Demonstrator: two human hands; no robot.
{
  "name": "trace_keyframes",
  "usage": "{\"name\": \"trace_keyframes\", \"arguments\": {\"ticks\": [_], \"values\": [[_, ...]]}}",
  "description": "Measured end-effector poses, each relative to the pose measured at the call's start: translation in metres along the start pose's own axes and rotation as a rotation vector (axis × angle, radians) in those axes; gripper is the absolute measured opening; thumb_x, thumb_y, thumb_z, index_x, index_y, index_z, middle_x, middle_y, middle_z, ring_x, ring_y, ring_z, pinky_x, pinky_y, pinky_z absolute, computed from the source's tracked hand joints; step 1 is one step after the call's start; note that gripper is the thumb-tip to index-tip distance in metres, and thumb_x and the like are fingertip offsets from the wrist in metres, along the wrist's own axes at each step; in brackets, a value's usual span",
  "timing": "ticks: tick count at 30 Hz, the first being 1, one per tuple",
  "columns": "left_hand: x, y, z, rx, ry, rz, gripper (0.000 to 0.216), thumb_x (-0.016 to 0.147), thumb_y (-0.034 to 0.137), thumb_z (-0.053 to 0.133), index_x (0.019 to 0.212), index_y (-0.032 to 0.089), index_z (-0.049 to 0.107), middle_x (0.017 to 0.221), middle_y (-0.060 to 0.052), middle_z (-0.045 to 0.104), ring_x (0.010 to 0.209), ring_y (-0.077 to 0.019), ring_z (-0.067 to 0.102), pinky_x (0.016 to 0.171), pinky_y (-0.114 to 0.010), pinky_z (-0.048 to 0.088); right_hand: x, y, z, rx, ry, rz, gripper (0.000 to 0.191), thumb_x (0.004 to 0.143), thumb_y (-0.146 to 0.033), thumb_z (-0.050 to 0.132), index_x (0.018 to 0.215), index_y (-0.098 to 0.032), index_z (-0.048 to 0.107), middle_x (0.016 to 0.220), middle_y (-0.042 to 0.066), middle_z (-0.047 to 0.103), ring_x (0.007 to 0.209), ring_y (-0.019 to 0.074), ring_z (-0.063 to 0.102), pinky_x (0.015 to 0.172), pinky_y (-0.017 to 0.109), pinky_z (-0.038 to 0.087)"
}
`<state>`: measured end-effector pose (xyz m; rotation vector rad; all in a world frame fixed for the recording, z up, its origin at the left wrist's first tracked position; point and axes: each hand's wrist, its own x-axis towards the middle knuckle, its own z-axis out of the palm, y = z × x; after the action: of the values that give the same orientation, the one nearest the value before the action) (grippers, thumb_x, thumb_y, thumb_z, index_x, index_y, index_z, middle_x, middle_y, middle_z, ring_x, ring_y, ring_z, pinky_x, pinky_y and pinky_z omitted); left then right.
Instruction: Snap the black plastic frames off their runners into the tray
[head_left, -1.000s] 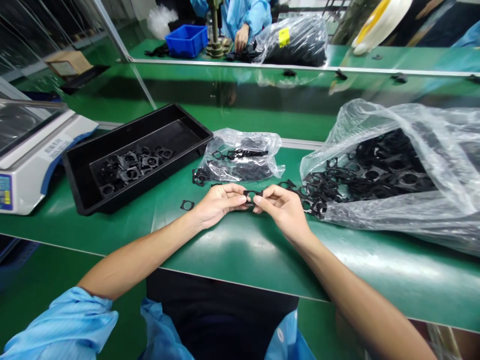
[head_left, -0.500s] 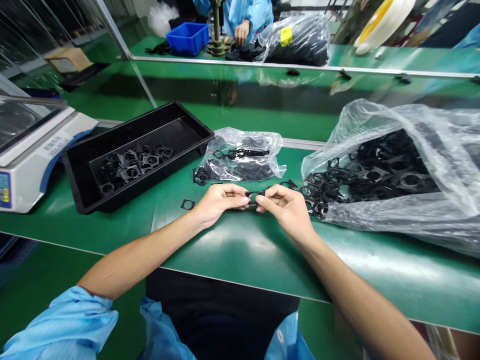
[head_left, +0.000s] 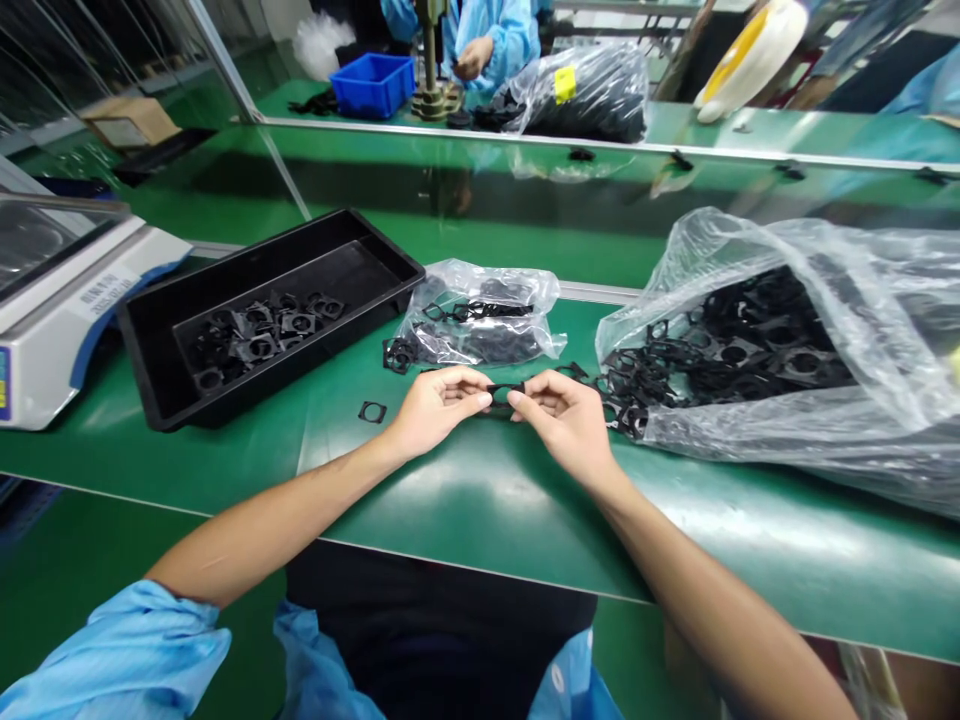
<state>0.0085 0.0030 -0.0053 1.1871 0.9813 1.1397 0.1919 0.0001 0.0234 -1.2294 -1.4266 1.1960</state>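
Over the green table (head_left: 487, 500), my left hand (head_left: 431, 405) and my right hand (head_left: 566, 415) meet, each pinching one end of a small black plastic part (head_left: 501, 392) with a round hole. Both hands have their fingers closed on it. Behind them lies a small clear bag (head_left: 480, 320) of the same black parts. A single loose part (head_left: 372, 411) rests on the table left of my left hand. To the right, a large clear bag (head_left: 780, 340) spills several black parts towards my right hand.
A black tray (head_left: 187, 400) with several finished parts stands at the left, beside a white weighing scale (head_left: 67, 290). Across a glass divider, another person in a blue coat (head_left: 495, 30) works near a blue bin (head_left: 373, 82) and a dark bag (head_left: 592, 90).
My hands have stayed together on the black part with only slight finger movement. The person across the divider has lifted a hand off the far table.
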Motion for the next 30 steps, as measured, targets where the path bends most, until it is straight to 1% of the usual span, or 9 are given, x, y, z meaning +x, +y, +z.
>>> {"name": "trace_keyframes", "arguments": {"ticks": [5,8,12,15,19,22,24,27,30], "values": [[-0.003,0.004,0.003,0.023,-0.035,0.002,0.024,0.080,0.034,0.076,0.085,0.015,0.061,0.070,0.002,0.064,0.064,-0.0101,0.065,0.066,-0.023,0.054,-0.003,0.001,0.003,-0.036,-0.005,-0.016,0.040,0.073,-0.054,0.080,0.069,-0.020,0.059,0.063,0.000,0.062,0.058,0.0170,0.067,0.059,0.028,0.054],[-0.004,0.004,0.003,0.045,-0.045,0.000,0.023,0.083,0.034,0.072,0.087,0.016,0.059,0.070,0.002,0.062,0.063,-0.0097,0.063,0.066,-0.023,0.052,-0.004,0.003,0.004,-0.028,0.001,-0.014,0.039,0.074,-0.054,0.080,0.074,-0.019,0.062,0.066,0.001,0.066,0.061,0.0183,0.070,0.062,0.029,0.057],[-0.002,0.002,0.002,0.082,-0.026,-0.013,0.024,0.080,0.034,0.074,0.091,0.016,0.062,0.079,-0.001,0.065,0.074,-0.0123,0.065,0.072,-0.024,0.053,-0.001,0.008,0.002,-0.030,0.013,-0.024,0.037,0.075,-0.052,0.079,0.081,-0.018,0.067,0.067,0.002,0.068,0.058,0.0185,0.070,0.061,0.030,0.058],[-0.003,0.001,0.002,0.118,-0.044,0.004,0.026,0.078,0.033,0.075,0.095,0.016,0.066,0.089,-0.004,0.068,0.085,-0.0149,0.066,0.076,-0.024,0.053,-0.002,0.011,0.000,-0.096,0.015,-0.087,0.027,0.081,-0.044,0.075,0.085,-0.017,0.071,0.072,0.003,0.071,0.058,0.0169,0.067,0.060,0.030,0.056],[-0.008,0.000,0.005,0.183,-0.066,0.025,0.022,0.082,0.032,0.070,0.098,0.017,0.069,0.093,-0.004,0.069,0.087,-0.0151,0.065,0.083,-0.027,0.055,-0.008,0.010,-0.002,-0.287,-0.015,-0.213,0.015,0.087,-0.033,0.069,0.087,-0.019,0.076,0.076,0.005,0.072,0.066,0.0166,0.065,0.064,0.028,0.054],[-0.012,-0.002,0.005,0.204,-0.063,0.031,0.026,0.083,0.030,0.069,0.107,0.019,0.070,0.095,-0.003,0.070,0.088,-0.0149,0.065,0.088,-0.029,0.055,-0.013,0.009,-0.001,-0.268,-0.033,-0.201,0.021,0.086,-0.039,0.072,0.092,-0.019,0.073,0.075,0.003,0.071,0.065,0.0147,0.064,0.063,0.026,0.053],[-0.013,-0.004,0.005,0.198,-0.075,0.031,0.029,0.083,0.031,0.069,0.109,0.021,0.072,0.099,-0.004,0.071,0.090,-0.0153,0.066,0.089,-0.030,0.056,-0.015,0.008,-0.001,-0.232,-0.023,-0.183,0.026,0.083,-0.044,0.075,0.088,-0.019,0.069,0.074,0.001,0.070,0.064,0.0138,0.063,0.063,0.026,0.054],[-0.011,-0.004,0.004,0.153,-0.071,0.018,0.026,0.080,0.033,0.073,0.101,0.019,0.073,0.097,-0.005,0.072,0.086,-0.0155,0.067,0.084,-0.029,0.057,-0.016,0.005,0.000,-0.197,-0.027,-0.176,0.029,0.083,-0.048,0.074,0.082,-0.020,0.066,0.074,0.001,0.070,0.067,0.0139,0.064,0.067,0.026,0.055],[-0.008,-0.003,0.003,0.048,0.005,-0.007,0.027,0.074,0.034,0.079,0.092,0.017,0.069,0.084,-0.002,0.069,0.076,-0.0139,0.066,0.074,-0.025,0.057,-0.014,0.003,0.001,-0.124,-0.088,-0.144,0.032,0.080,-0.048,0.077,0.093,-0.019,0.069,0.082,0.002,0.071,0.072,0.0146,0.066,0.069,0.027,0.056]]}}
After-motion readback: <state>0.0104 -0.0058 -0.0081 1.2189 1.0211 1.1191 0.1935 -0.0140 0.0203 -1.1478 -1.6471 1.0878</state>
